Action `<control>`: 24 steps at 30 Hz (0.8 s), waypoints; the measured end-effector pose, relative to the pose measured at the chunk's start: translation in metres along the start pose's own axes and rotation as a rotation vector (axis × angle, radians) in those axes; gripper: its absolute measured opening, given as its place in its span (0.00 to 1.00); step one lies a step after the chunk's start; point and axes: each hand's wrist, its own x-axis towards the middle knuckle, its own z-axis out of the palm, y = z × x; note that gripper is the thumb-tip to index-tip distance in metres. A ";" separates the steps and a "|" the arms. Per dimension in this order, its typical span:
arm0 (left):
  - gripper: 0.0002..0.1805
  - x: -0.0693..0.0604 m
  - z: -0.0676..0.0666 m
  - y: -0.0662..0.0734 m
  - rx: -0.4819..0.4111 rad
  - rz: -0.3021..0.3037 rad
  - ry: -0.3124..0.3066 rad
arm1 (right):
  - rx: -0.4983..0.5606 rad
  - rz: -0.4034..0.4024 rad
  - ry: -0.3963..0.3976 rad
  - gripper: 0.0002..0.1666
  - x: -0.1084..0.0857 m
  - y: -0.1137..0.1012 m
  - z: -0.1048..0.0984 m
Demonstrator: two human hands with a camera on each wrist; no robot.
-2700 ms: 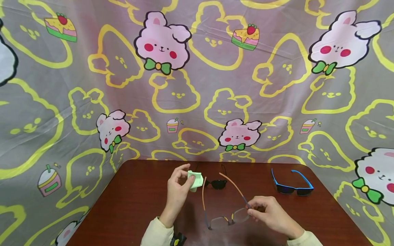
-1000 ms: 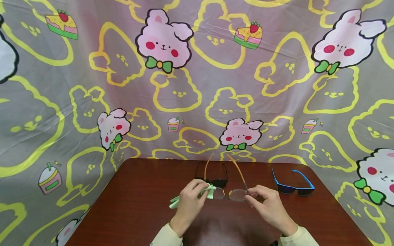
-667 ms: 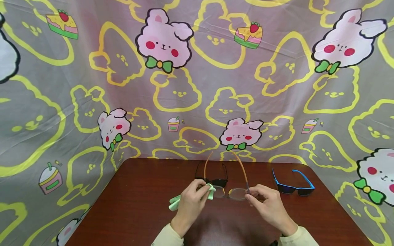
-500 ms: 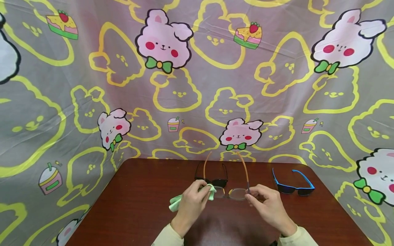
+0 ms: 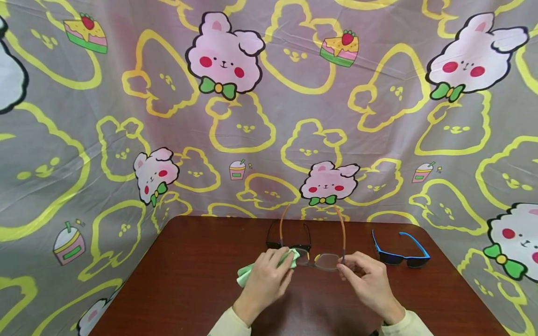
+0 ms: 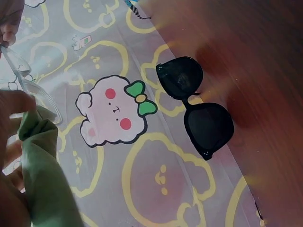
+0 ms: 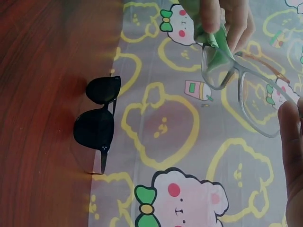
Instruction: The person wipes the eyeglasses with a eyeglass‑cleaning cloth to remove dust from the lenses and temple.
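Observation:
A pair of eyeglasses [image 5: 344,235] with a clear frame and orange-brown temples is held up above the table, temples pointing away. My right hand [image 5: 371,284] pinches its right end, where the temple meets the frame. At the other end my left hand [image 5: 265,280] grips a light green cleaning cloth [image 5: 245,274], folded around the left lens. In the right wrist view, the cloth [image 7: 218,45] covers the outer part of that lens, with left fingers over it. The other lens is bare. Part of the cloth hangs behind the left hand.
Black sunglasses [image 5: 301,249] lie on the dark red-brown table [image 5: 185,261] behind the left hand, partly hidden by it. Blue-framed sunglasses [image 5: 403,259] stand at the right with temples unfolded. A patterned curtain [image 5: 269,116] surrounds the table's back and sides.
The left hand has brought the cloth from apart onto the left lens. The eyeglasses have risen in view and levelled. Since half a second ago, the eyeglasses have shifted slightly right.

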 end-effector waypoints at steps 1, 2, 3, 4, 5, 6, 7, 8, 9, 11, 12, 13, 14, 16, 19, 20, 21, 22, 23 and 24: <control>0.23 0.000 0.000 0.000 0.009 0.010 0.000 | 0.004 -0.013 0.002 0.18 0.000 0.001 0.000; 0.22 -0.001 0.000 -0.001 0.015 0.019 0.003 | 0.004 -0.026 0.001 0.19 0.000 0.001 0.001; 0.21 -0.001 0.001 -0.001 0.023 0.028 0.008 | 0.007 -0.038 -0.001 0.19 -0.001 0.002 0.001; 0.19 -0.001 0.001 -0.001 0.026 0.036 0.014 | 0.011 -0.050 -0.003 0.19 -0.001 0.003 0.001; 0.16 -0.001 0.001 -0.001 0.031 0.043 0.022 | 0.013 -0.061 -0.005 0.20 -0.002 0.004 0.001; 0.14 -0.001 0.001 -0.001 0.031 0.046 0.027 | 0.015 -0.071 -0.008 0.20 -0.003 0.005 0.002; 0.12 -0.001 0.002 -0.001 0.030 0.049 0.035 | 0.020 -0.079 -0.013 0.20 -0.003 0.007 0.002; 0.12 -0.001 0.002 -0.001 0.030 0.050 0.042 | 0.026 -0.083 -0.017 0.20 -0.005 0.009 0.002; 0.13 -0.001 0.002 -0.001 0.029 0.048 0.049 | 0.035 -0.082 -0.022 0.21 -0.006 0.011 0.002; 0.14 -0.001 0.002 0.000 0.028 0.037 0.065 | 0.044 -0.081 -0.032 0.21 -0.008 0.016 0.002; 0.14 0.000 0.002 0.000 0.027 0.029 0.072 | 0.047 -0.082 -0.038 0.22 -0.009 0.018 0.002; 0.13 0.000 0.002 0.001 0.028 0.021 0.080 | 0.049 -0.083 -0.043 0.22 -0.010 0.019 0.002; 0.13 0.000 0.001 0.001 0.029 0.014 0.089 | 0.050 -0.083 -0.046 0.22 -0.010 0.019 0.002; 0.11 0.001 0.001 0.002 0.033 0.000 0.104 | 0.047 -0.090 -0.049 0.22 -0.010 0.018 0.002; 0.11 0.002 0.000 0.004 0.037 -0.013 0.118 | 0.033 -0.101 -0.033 0.21 -0.007 0.012 0.001; 0.11 0.002 0.000 0.004 0.037 -0.015 0.120 | 0.033 -0.102 -0.027 0.21 -0.007 0.011 0.001; 0.11 0.003 0.000 0.005 0.037 -0.017 0.122 | 0.029 -0.102 -0.020 0.21 -0.006 0.009 0.001; 0.10 0.003 0.000 0.006 0.036 -0.019 0.124 | 0.031 -0.100 -0.013 0.21 -0.005 0.009 0.001; 0.10 0.004 0.000 0.007 0.034 -0.021 0.127 | 0.033 -0.097 -0.006 0.21 -0.005 0.008 0.000; 0.10 0.004 0.000 0.008 0.031 -0.022 0.131 | 0.037 -0.091 -0.001 0.20 -0.005 0.008 0.000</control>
